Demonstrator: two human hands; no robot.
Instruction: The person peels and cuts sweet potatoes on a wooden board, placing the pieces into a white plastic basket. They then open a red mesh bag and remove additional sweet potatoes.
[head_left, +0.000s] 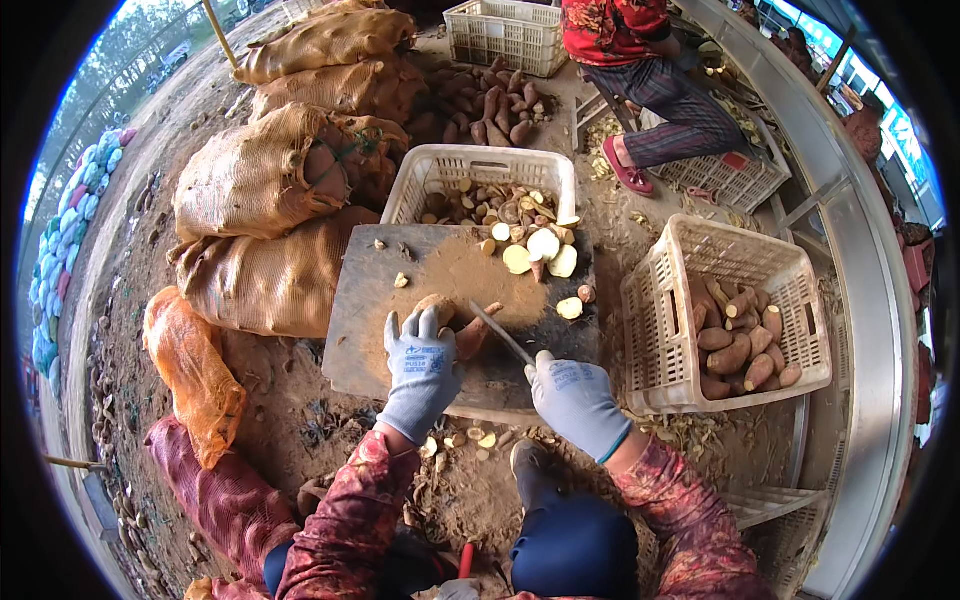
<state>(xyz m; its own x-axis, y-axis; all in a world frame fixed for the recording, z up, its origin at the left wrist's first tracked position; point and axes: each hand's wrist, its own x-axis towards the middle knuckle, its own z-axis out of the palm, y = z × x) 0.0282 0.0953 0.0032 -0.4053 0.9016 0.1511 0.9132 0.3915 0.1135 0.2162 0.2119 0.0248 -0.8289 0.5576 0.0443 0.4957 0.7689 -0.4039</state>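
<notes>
My left hand (421, 364), in a grey-white work glove, rests on a dark cutting board (375, 300) with its fingers over a brown sweet potato (436, 306). A second, tapered sweet potato (472, 336) lies beside its thumb. My right hand (574, 397), gloved the same way, grips a knife (502, 332); the handle is hidden in the fist. The blade slants up-left across the tapered sweet potato, and whether it cuts in cannot be told. Cut pale pieces (544, 244) lie at the board's far right, with a cut end (570, 308) nearer.
Beyond the board, a crate (480, 156) holds cut ends. Sweet potatoes with trimmed ends fill part of the right crate (652, 337). Full mesh sacks (240, 172) are stacked at left. A seated person (660, 105) is at far right, near a metal rail (862, 225).
</notes>
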